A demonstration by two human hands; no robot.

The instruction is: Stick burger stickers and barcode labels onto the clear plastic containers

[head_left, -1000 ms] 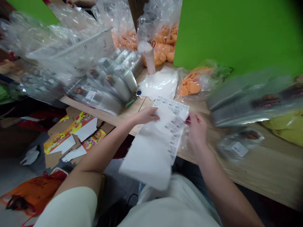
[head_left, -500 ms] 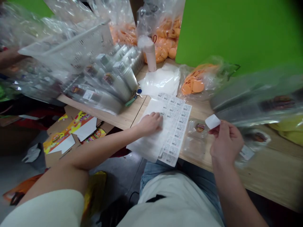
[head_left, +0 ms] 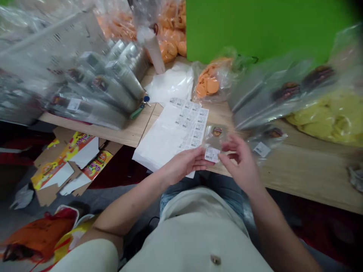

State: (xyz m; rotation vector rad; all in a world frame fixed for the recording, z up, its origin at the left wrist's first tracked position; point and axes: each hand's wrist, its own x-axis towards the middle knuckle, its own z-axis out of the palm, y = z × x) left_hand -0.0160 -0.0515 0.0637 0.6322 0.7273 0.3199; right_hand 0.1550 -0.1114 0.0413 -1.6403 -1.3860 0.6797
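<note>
A clear plastic pack [head_left: 214, 139] with a small burger picture lies at the table's front edge, between my hands. My left hand [head_left: 191, 164] holds its lower left side, thumb on top and fingers beneath. A white barcode sticker [head_left: 212, 155] lies over the pack's lower part, print facing up. At the sticker's right edge are the fingertips of my right hand [head_left: 241, 162]; its thumb and forefinger are bent around that side. Left of the pack, sheets of barcode stickers [head_left: 195, 128] rest partly over white backing paper [head_left: 159, 136].
Stacked clear packs [head_left: 113, 94] and keys [head_left: 146, 100] lie at left. A pale bottle [head_left: 154, 51] stands behind white sheets [head_left: 170, 85]. Bagged orange discs [head_left: 208, 85] lie behind. At right are a labelled pack [head_left: 262, 149], more packs [head_left: 272, 90] and bagged yellow pieces [head_left: 326, 117].
My left hand has left the paper and taken hold of the clear pack. My right hand has brought the sticker left and down onto it. The view has shifted right.
</note>
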